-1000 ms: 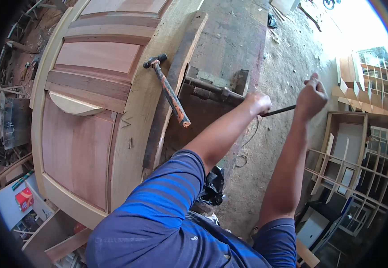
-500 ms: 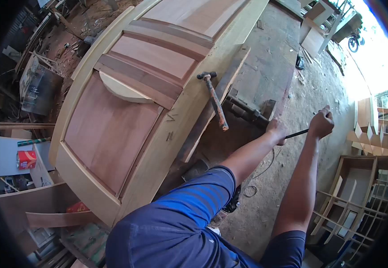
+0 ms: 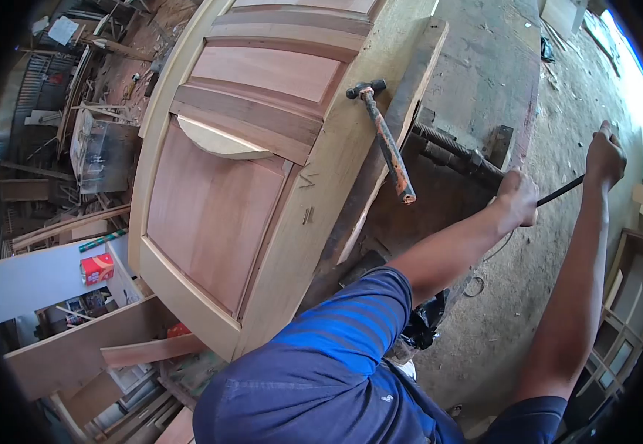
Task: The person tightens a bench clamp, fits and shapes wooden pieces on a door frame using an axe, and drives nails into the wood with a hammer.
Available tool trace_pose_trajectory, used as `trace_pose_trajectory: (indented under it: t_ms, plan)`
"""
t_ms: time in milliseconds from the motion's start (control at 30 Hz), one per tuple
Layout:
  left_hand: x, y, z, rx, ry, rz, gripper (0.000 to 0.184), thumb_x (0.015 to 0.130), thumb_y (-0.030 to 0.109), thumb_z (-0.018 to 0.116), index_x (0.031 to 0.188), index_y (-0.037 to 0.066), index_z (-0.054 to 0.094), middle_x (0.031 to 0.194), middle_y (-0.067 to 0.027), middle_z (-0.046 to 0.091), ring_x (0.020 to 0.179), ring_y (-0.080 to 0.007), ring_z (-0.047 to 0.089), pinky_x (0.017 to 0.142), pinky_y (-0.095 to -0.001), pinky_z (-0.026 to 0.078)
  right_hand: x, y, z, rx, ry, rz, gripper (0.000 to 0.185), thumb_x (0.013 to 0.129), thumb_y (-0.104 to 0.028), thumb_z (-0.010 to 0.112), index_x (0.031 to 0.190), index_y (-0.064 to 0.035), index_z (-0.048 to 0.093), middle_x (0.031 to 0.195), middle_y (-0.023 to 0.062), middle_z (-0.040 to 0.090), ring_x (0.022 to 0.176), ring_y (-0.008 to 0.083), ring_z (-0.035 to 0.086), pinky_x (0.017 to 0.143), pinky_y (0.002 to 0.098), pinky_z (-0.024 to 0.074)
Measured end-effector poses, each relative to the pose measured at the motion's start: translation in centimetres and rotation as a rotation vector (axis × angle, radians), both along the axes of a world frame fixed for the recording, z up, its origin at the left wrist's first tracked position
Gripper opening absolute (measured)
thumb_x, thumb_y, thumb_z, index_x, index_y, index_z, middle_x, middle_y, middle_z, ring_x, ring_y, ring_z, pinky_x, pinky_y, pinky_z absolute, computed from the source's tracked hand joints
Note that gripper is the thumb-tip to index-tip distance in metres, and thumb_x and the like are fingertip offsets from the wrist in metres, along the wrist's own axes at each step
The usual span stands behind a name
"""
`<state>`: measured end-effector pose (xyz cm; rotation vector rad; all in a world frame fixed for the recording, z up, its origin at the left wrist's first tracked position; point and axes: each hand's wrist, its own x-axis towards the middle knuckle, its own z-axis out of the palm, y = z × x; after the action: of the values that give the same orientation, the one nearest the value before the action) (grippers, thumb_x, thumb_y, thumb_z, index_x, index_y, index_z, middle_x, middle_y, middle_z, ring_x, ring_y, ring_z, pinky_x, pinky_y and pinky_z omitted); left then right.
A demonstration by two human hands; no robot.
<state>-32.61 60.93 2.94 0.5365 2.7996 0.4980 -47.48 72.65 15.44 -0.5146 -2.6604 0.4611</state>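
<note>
My left hand [image 3: 518, 198] is closed at the outer end of a bench vise screw [image 3: 460, 154], around the near part of the vise handle [image 3: 560, 191], a dark metal rod. My right hand [image 3: 606, 157] is closed around the rod's far end, out over the ground. Left of the vise, a panelled wooden door [image 3: 207, 214] rests against a dark-edged board [image 3: 403, 111]. A hammer [image 3: 386, 144] with a worn orange handle lies across the door's pale edge stile. A pale half-moon wood piece [image 3: 221, 142] sits on the door's lower panel.
The workbench top [image 3: 476, 70] stretches away beyond the vise. A black plastic bag [image 3: 426, 322] is below my left arm. Wooden frames [image 3: 624, 311] stand at the right. At the left are a red can [image 3: 97, 268] and stacked boards [image 3: 133, 399].
The view has shifted, so the door, hammer and vise appear farther right. My right hand has moved up and away from my left, and the rod slants more. Both hands keep their hold.
</note>
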Motion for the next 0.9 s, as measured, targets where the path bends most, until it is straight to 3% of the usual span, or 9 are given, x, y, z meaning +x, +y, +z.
trace_pose_trajectory:
  t_ms: [67, 200, 233, 367, 533, 667, 733, 867, 900]
  plan:
    - [-0.2, 0.3, -0.1, 0.0, -0.012, 0.008, 0.037, 0.089, 0.032, 0.065, 0.114, 0.014, 0.087, 0.114, -0.0076, 0.085, 0.108, -0.0236, 0.08, 0.091, -0.0415, 0.058, -3.7, 1.2, -1.6, 0.099, -0.06, -0.005, 0.056, 0.105, -0.061, 0.052, 0.11, -0.0177, 0.087, 0.118, 0.0183, 0.082, 0.119, 0.0405, 0.074, 0.108, 0.0476, 0.0533]
    - [0.1, -0.2, 0.5, 0.025, -0.042, 0.048, 0.05, 0.1, 0.053, 0.061, 0.117, 0.013, 0.086, 0.121, -0.0111, 0.082, 0.118, -0.0238, 0.077, 0.102, -0.0426, 0.053, -4.8, 1.4, -2.3, 0.124, -0.081, -0.003, 0.062, 0.105, -0.063, 0.049, 0.118, -0.015, 0.086, 0.124, 0.0188, 0.081, 0.122, 0.0418, 0.074, 0.109, 0.0479, 0.0543]
    - [0.6, -0.2, 0.4, 0.056, -0.027, 0.08, 0.061, 0.103, 0.065, 0.057, 0.118, 0.012, 0.084, 0.122, -0.0113, 0.082, 0.121, -0.0239, 0.075, 0.107, -0.0424, 0.049, -5.0, 1.5, -3.2, 0.114, -0.028, -0.015, 0.062, 0.105, -0.063, 0.05, 0.118, -0.0145, 0.086, 0.124, 0.0193, 0.081, 0.123, 0.042, 0.073, 0.11, 0.0479, 0.0544]
    - [1.1, 0.7, -2.2, 0.081, 0.149, 0.195, 0.059, 0.103, 0.065, 0.059, 0.118, 0.012, 0.083, 0.118, -0.0089, 0.082, 0.117, -0.0255, 0.075, 0.11, -0.0439, 0.046, -3.8, -0.5, -2.7, 0.064, 0.052, -0.028, 0.061, 0.105, -0.061, 0.049, 0.117, -0.0134, 0.086, 0.124, 0.0215, 0.08, 0.124, 0.0427, 0.073, 0.111, 0.0479, 0.0543]
    - [0.3, 1.2, -1.6, 0.056, -0.007, 0.136, 0.048, 0.102, 0.05, 0.061, 0.12, 0.012, 0.084, 0.122, -0.01, 0.082, 0.119, -0.0251, 0.076, 0.11, -0.0435, 0.047, -4.7, 0.4, -3.0, 0.088, 0.024, 0.0, 0.064, 0.106, -0.061, 0.046, 0.125, -0.0118, 0.083, 0.134, 0.0237, 0.076, 0.13, 0.0455, 0.069, 0.117, 0.049, 0.05]
    - [-1.1, 2.5, -3.6, 0.031, -0.062, 0.086, 0.041, 0.098, 0.036, 0.061, 0.122, 0.013, 0.085, 0.125, -0.0097, 0.083, 0.122, -0.0246, 0.076, 0.109, -0.0445, 0.048, -8.8, 3.6, -5.1, 0.376, -0.129, 0.005, 0.074, 0.109, -0.064, 0.032, 0.141, -0.0117, 0.075, 0.146, 0.0211, 0.071, 0.139, 0.0447, 0.064, 0.122, 0.0496, 0.0451]
    - [-0.4, 1.4, -2.2, 0.036, -0.047, 0.081, 0.04, 0.097, 0.035, 0.061, 0.121, 0.015, 0.086, 0.123, -0.0074, 0.083, 0.119, -0.0229, 0.077, 0.11, -0.0458, 0.046, -9.7, 4.2, -5.1, 0.422, -0.208, -0.005, 0.077, 0.11, -0.064, 0.026, 0.146, -0.0124, 0.071, 0.151, 0.0194, 0.068, 0.143, 0.0429, 0.061, 0.124, 0.0506, 0.0426]
    - [0.2, 1.5, -1.5, 0.077, 0.016, 0.097, 0.037, 0.096, 0.036, 0.063, 0.114, 0.015, 0.087, 0.117, -0.0064, 0.084, 0.111, -0.0223, 0.079, 0.11, -0.0439, 0.045, -9.1, 3.0, -3.8, 0.439, -0.229, -0.008, 0.075, 0.106, -0.068, 0.034, 0.145, -0.0169, 0.072, 0.153, 0.0171, 0.066, 0.141, 0.0436, 0.063, 0.125, 0.0507, 0.0397]
    - [0.3, 1.0, -1.1, 0.08, 0.045, 0.119, 0.036, 0.096, 0.037, 0.063, 0.112, 0.015, 0.087, 0.114, -0.0064, 0.085, 0.109, -0.0223, 0.08, 0.11, -0.0429, 0.045, -10.4, 3.5, -5.1, 0.5, -0.151, -0.043, 0.072, 0.106, -0.069, 0.036, 0.136, -0.0187, 0.078, 0.133, 0.0126, 0.079, 0.127, 0.0399, 0.072, 0.118, 0.0493, 0.0443]
